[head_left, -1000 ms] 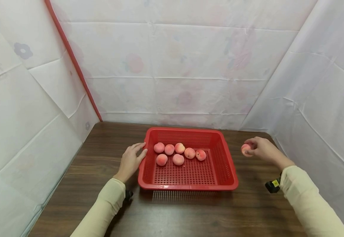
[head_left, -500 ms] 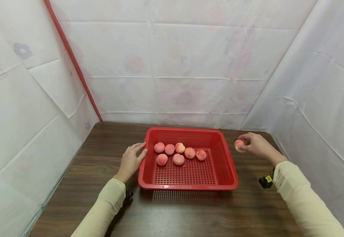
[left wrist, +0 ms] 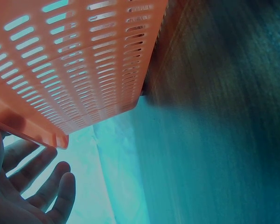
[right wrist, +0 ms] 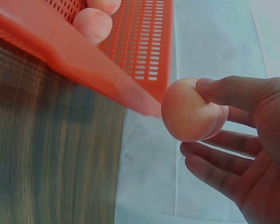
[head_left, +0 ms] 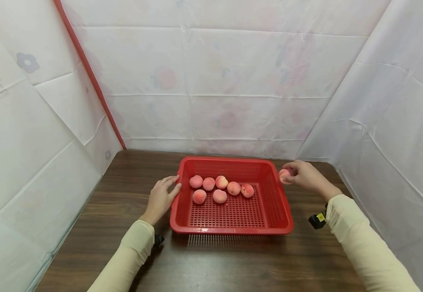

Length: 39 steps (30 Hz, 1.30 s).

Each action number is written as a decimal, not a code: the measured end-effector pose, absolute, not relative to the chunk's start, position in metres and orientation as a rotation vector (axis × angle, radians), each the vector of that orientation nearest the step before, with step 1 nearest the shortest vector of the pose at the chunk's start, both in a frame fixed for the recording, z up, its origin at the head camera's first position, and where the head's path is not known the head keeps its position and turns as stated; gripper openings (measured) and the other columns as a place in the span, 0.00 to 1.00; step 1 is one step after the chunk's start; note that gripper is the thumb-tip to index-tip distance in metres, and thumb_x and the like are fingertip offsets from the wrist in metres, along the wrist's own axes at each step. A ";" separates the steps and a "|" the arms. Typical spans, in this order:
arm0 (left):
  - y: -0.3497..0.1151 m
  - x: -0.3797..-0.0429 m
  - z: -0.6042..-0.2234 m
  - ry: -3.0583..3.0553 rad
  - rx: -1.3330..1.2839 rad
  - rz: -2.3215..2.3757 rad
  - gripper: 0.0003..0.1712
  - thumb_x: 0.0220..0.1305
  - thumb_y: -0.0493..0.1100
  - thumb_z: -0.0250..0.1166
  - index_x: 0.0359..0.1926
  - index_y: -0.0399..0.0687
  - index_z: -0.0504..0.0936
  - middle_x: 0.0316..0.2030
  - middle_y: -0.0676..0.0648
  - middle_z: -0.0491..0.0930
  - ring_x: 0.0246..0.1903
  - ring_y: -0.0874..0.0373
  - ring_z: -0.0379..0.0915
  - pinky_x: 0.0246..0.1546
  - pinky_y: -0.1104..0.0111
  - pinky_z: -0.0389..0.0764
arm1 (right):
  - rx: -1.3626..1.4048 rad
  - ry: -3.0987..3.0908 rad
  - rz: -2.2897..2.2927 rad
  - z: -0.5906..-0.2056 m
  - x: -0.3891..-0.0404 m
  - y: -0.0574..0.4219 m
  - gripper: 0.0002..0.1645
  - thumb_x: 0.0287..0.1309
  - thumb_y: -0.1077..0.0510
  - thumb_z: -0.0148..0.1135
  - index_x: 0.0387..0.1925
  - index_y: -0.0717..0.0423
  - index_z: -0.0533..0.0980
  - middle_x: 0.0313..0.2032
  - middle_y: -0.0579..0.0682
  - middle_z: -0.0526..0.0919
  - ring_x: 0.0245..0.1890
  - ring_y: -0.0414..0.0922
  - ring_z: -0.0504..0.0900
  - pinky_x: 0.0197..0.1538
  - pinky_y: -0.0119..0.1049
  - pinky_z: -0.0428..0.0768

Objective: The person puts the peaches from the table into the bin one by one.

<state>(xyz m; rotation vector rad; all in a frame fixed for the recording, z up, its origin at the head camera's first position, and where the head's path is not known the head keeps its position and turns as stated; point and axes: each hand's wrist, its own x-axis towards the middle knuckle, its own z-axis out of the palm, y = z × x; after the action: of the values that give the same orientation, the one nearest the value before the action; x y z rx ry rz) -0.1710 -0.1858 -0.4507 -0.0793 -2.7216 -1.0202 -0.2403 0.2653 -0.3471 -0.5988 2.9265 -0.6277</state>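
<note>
A red plastic basket [head_left: 231, 230] with slotted walls sits on the table, several pink and yellow peaches [head_left: 220, 196] lying in it toward the left and back. At its left rim rests my left hand [head_left: 159, 199], fingers spread and fairly straight; the left wrist view shows those fingertips [left wrist: 65, 179] beside the rim's underside. My right hand [head_left: 306, 175] pinches one more peach [right wrist: 189, 111] between thumb and fingers. That peach overlaps the basket's right rim near its back corner in the head view, and it hangs above the table in the right wrist view.
The dark wood-grain table [head_left: 229, 265] runs back to a white patterned sheet [head_left: 211, 117], and similar sheets hang on the left and right. A red strip [head_left: 87, 69] slants down the back left corner. Black wrist devices [head_left: 318, 219] sit under both sleeves.
My right hand has moved left and slightly back with its peach, from well right of the basket to its right rim. The left hand, basket and peaches inside have stayed put.
</note>
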 end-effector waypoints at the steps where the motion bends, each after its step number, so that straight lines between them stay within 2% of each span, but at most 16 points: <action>1: -0.186 -0.171 -0.451 -2.721 -0.080 -1.020 0.26 0.68 0.51 0.60 0.63 0.45 0.77 0.60 0.40 0.76 0.59 0.42 0.71 0.61 0.45 0.71 | -0.606 2.923 -0.632 -0.347 -0.241 0.264 0.25 0.56 0.55 0.69 0.50 0.68 0.78 0.37 0.56 0.83 0.35 0.47 0.78 0.37 0.38 0.76; 12: -0.186 -0.172 -0.454 -2.702 -0.084 -1.011 0.25 0.67 0.49 0.61 0.62 0.44 0.77 0.59 0.39 0.77 0.58 0.42 0.71 0.60 0.45 0.72 | -0.644 2.915 -0.634 -0.352 -0.243 0.247 0.23 0.55 0.55 0.69 0.49 0.66 0.79 0.36 0.55 0.82 0.36 0.46 0.79 0.39 0.40 0.77; 21: -0.186 -0.172 -0.454 -2.703 -0.087 -1.006 0.25 0.68 0.49 0.61 0.62 0.44 0.77 0.59 0.39 0.77 0.58 0.42 0.71 0.60 0.45 0.72 | -0.655 2.903 -0.640 -0.353 -0.245 0.232 0.26 0.57 0.55 0.68 0.54 0.67 0.77 0.41 0.57 0.82 0.39 0.48 0.80 0.44 0.45 0.78; 28: -0.186 -0.172 -0.453 -2.707 -0.079 -1.013 0.25 0.68 0.49 0.62 0.62 0.45 0.77 0.60 0.39 0.77 0.58 0.43 0.71 0.61 0.45 0.71 | -0.660 2.889 -0.636 -0.360 -0.245 0.222 0.24 0.56 0.58 0.69 0.52 0.66 0.78 0.40 0.57 0.80 0.38 0.49 0.77 0.42 0.43 0.77; 35: -0.186 -0.172 -0.454 -2.701 -0.088 -1.010 0.25 0.67 0.49 0.62 0.62 0.44 0.77 0.59 0.39 0.77 0.58 0.43 0.71 0.60 0.45 0.72 | -0.703 2.854 -0.584 -0.370 -0.244 0.212 0.23 0.57 0.57 0.68 0.52 0.64 0.78 0.49 0.61 0.79 0.46 0.53 0.79 0.50 0.51 0.78; 39: -0.186 -0.172 -0.454 -2.702 -0.086 -1.015 0.25 0.68 0.49 0.62 0.62 0.45 0.77 0.59 0.39 0.77 0.58 0.43 0.71 0.60 0.45 0.72 | -0.718 2.836 -0.561 -0.376 -0.243 0.206 0.23 0.56 0.56 0.69 0.52 0.63 0.79 0.50 0.61 0.80 0.48 0.54 0.79 0.52 0.52 0.77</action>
<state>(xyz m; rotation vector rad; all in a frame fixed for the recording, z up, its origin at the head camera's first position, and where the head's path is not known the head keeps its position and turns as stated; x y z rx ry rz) -0.1717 -0.1861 -0.4543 -0.0859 -2.7020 -1.0152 -0.2434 0.2060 -0.3757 -0.7182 2.8363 -0.5612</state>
